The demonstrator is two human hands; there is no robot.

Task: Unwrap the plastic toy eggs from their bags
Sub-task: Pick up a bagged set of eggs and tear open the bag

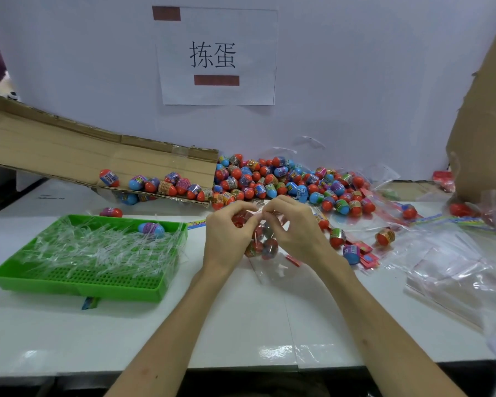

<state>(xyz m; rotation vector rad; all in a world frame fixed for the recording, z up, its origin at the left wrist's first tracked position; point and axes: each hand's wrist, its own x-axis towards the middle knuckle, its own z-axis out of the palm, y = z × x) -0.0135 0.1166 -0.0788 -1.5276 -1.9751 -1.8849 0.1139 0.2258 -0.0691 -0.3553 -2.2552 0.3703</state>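
A clear plastic bag [265, 263] with several red and blue toy eggs inside hangs between my hands above the white table. My left hand [226, 233] pinches the bag's top edge from the left. My right hand [294, 224] pinches the same edge from the right, fingertips nearly meeting. A large heap of loose eggs [275, 179] lies behind my hands against the back wall.
A green tray [78, 279] holding clear plastic strips and one blue egg [151, 229] stands at the left. A tilted cardboard flap [69, 150] carries several eggs. Empty clear bags [447, 267] pile at the right, below a cardboard box [481, 124].
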